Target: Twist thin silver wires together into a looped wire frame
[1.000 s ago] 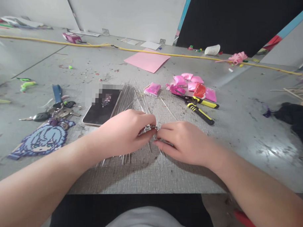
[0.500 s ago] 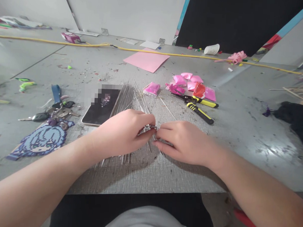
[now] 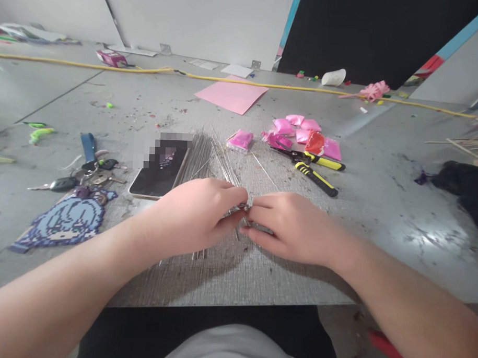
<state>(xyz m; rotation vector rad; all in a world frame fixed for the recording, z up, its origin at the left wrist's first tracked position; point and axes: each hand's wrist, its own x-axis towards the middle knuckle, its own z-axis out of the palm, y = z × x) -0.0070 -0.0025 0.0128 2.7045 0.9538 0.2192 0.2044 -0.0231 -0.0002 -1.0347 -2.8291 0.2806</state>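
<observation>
My left hand (image 3: 206, 214) is closed, thumb and fingers pinching a small silvery wire piece (image 3: 243, 206). Against it from the right, my right hand (image 3: 288, 225) has its fingers closed at the end of the same piece; its fingertips are partly hidden. Thin metal wires (image 3: 200, 154) lie in a bundle beyond and beneath my left hand, beside a black phone (image 3: 161, 168). A few loose wires (image 3: 224, 163) stretch away from between the hands. Pliers with yellow and black handles (image 3: 315, 177) rest beyond my right hand.
Pink packets (image 3: 283, 127) and a red one (image 3: 314, 142) lie behind the pliers, a single pink packet (image 3: 240, 140) nearer the middle. Keys (image 3: 64, 183) and a blue beaded figure (image 3: 71, 220) are at left. A yellow cable (image 3: 227, 80) crosses behind pink paper (image 3: 234, 94).
My left hand has shifted slightly down and right, nearer my right hand. Less of the silvery piece shows between its fingers. My right hand has barely moved.
</observation>
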